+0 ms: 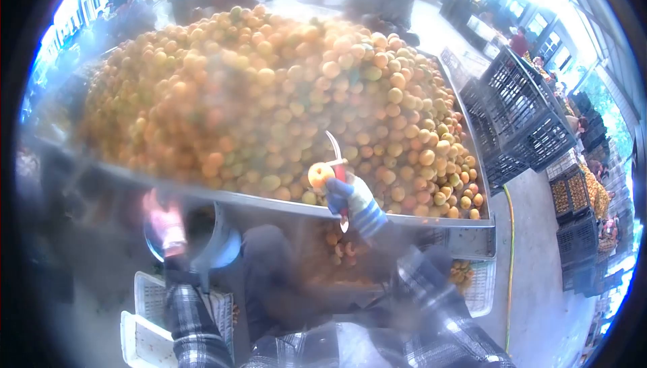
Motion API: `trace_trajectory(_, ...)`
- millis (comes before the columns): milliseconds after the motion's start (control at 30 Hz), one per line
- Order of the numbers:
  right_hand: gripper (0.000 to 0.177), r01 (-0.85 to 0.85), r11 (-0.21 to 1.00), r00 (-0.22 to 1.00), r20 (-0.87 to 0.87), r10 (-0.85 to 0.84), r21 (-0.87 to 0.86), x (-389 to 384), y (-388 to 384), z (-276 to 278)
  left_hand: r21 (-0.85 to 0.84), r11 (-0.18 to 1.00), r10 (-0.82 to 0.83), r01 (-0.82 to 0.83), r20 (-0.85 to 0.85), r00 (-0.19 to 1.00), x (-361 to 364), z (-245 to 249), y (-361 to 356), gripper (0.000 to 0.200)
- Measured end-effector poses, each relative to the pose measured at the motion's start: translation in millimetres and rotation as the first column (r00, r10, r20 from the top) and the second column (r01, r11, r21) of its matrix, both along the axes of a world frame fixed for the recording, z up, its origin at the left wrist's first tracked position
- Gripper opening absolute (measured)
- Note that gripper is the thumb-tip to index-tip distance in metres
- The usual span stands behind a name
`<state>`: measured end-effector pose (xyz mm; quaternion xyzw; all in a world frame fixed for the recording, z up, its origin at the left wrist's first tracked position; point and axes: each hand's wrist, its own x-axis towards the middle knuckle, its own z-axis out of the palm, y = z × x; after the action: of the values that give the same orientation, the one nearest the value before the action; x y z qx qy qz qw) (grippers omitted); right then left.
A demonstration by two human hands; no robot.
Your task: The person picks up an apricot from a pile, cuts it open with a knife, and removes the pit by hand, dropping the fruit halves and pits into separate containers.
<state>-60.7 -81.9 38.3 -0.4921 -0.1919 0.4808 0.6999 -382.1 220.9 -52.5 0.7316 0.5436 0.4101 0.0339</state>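
Observation:
My right hand (pixel 352 201), in a blue-and-white striped glove, holds a small curved knife (pixel 335 149) and an orange apricot (pixel 320 174) pressed at the blade, just above the metal rim of the table (pixel 269 201). My left hand (pixel 165 223), blurred and pinkish, hovers low at the left beside a round metal bowl (pixel 219 247); what it holds cannot be made out. A huge heap of apricots (pixel 269 92) fills the table in front of me.
White plastic crates (pixel 145 321) sit by my knees, and a crate with fruit pieces (pixel 337 247) is under the table. Dark stacked crates (pixel 519 112) stand at the right. Other people sit at the far side of the heap. A yellow hose (pixel 510 260) runs on the floor.

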Motion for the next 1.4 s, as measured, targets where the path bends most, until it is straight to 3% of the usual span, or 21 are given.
trace_trajectory(33, 0.043, -0.001, 1.000, 1.000, -0.005, 0.001, 0.011, -5.0, 13.7, 0.2, 0.015, 0.961, -0.270, 0.276, 0.268, 0.925, 11.2, 13.3, -17.3, 0.059)
trace_trajectory(67, 0.043, -0.023, 0.999, 1.000, -0.021, 0.023, 0.033, -13.2, 25.1, 4.4, -0.045, 0.828, -0.395, 0.559, 0.660, 0.639, 36.1, 42.5, -56.3, 0.058)
trace_trajectory(100, 0.043, -0.044, 0.997, 0.998, -0.033, 0.046, 0.057, -22.6, 34.3, 13.0, 0.044, 0.622, -0.330, 0.781, 0.920, 0.211, 65.0, 76.6, -98.4, 0.057)
trace_trajectory(133, 0.043, -0.076, 0.996, 0.997, -0.005, 0.076, 0.043, -31.9, 39.8, 22.9, 0.127, 0.659, -0.646, 0.742, 0.601, 0.471, 79.4, 102.3, -122.7, 0.052)
trace_trajectory(167, 0.041, -0.108, 0.992, 0.992, -0.053, 0.111, 0.063, -41.1, 44.4, 27.0, 0.218, 0.649, -0.759, 0.729, 0.125, 0.639, 91.3, 118.3, -139.3, 0.047)
trace_trajectory(233, 0.040, -0.119, 0.991, 0.987, -0.098, 0.124, 0.058, -52.8, 47.9, 28.6, 0.348, 0.517, -0.846, 0.782, 0.073, 0.528, 117.5, 124.6, -156.3, 0.037)
trace_trajectory(367, 0.039, -0.109, 0.994, 0.990, -0.088, 0.108, 0.001, -58.7, 37.2, 27.2, 0.378, 0.478, -0.874, 0.793, 0.117, 0.471, 133.0, 118.3, -160.9, 0.027)
trace_trajectory(433, 0.038, -0.111, 0.993, 0.983, -0.142, 0.116, 0.040, -56.4, 31.6, 26.0, 0.268, 0.492, -0.865, 0.829, 0.256, 0.431, 131.5, 124.9, -165.7, 0.022)
trace_trajectory(567, 0.036, 0.012, 0.998, 0.953, -0.304, 0.010, 0.069, -47.8, 26.6, 16.4, 0.286, 0.628, -0.777, 0.723, 0.277, 0.566, 116.2, 126.2, -151.5, 0.018)
trace_trajectory(633, 0.033, 0.037, 0.997, 0.941, -0.339, -0.012, 0.070, -42.9, 20.2, 23.6, 0.238, 0.688, -0.655, 0.685, 0.609, 0.447, 99.3, 118.6, -127.3, 0.016)
trace_trajectory(700, 0.029, -0.018, 0.983, 0.952, -0.296, 0.073, 0.184, -28.5, 6.2, 15.8, 0.177, 0.818, -0.574, 0.547, 0.243, 0.782, 57.7, 109.0, -85.3, 0.019)
trace_trajectory(733, 0.027, 0.075, 0.994, 0.966, -0.252, -0.054, 0.077, -25.4, -1.0, 24.2, 0.062, 0.896, -0.440, 0.439, -0.002, 0.898, 40.5, 103.1, -69.3, 0.023)
trace_trajectory(767, 0.027, 0.081, 0.992, 0.972, -0.227, -0.057, 0.097, -16.4, -8.0, 20.2, -0.016, 0.955, -0.290, 0.297, -0.267, 0.919, 23.9, 94.9, -55.2, 0.027)
trace_trajectory(833, 0.029, 0.003, 0.993, 0.975, -0.222, 0.023, 0.116, 5.3, -24.1, 15.1, 0.054, 0.984, -0.143, 0.171, -0.340, 0.930, 6.2, 65.7, -36.0, 0.035)
trace_trajectory(900, 0.027, 0.005, 0.998, 0.989, -0.148, 0.005, 0.067, 12.6, -33.4, 17.6, 0.022, 0.981, -0.174, 0.190, -0.315, 0.933, 18.7, 69.8, -50.8, 0.035)
trace_trajectory(933, 0.028, -0.019, 0.998, 0.990, -0.141, 0.027, 0.059, 16.5, -37.1, 15.5, -0.131, 0.893, -0.436, 0.431, -0.009, 0.900, 38.8, 78.4, -69.7, 0.036)
trace_trajectory(967, 0.030, -0.042, 0.998, 0.990, -0.131, 0.049, 0.056, 20.0, -39.4, 14.1, -0.186, 0.724, -0.591, 0.664, 0.329, 0.737, 62.8, 85.5, -89.7, 0.037)
trace_trajectory(1033, 0.031, -0.025, 0.999, 0.993, -0.117, 0.030, 0.041, 20.0, -41.0, 16.7, -0.140, 0.619, -0.735, 0.772, 0.241, 0.633, 118.4, 98.4, -138.6, 0.050)
trace_trajectory(1167, 0.044, -0.062, 0.998, 0.998, -0.025, 0.062, 0.030, 21.8, -45.1, 20.9, -0.373, 0.218, -0.642, 0.902, 0.641, 0.421, 201.4, 77.3, -199.0, 0.067)
trace_trajectory(1233, 0.046, -0.025, 0.999, 1.000, 0.010, 0.025, 0.028, 24.1, -47.4, 19.0, -0.293, -0.046, -0.439, 0.955, 0.865, 0.244, 229.1, 72.4, -215.1, 0.066)
trace_trajectory(1400, 0.044, -0.002, 0.994, 0.990, 0.142, 0.018, -0.111, 48.4, -58.1, 2.0, -0.362, -0.008, -0.371, 0.932, 0.867, 0.333, 253.4, 78.6, -236.0, 0.063)
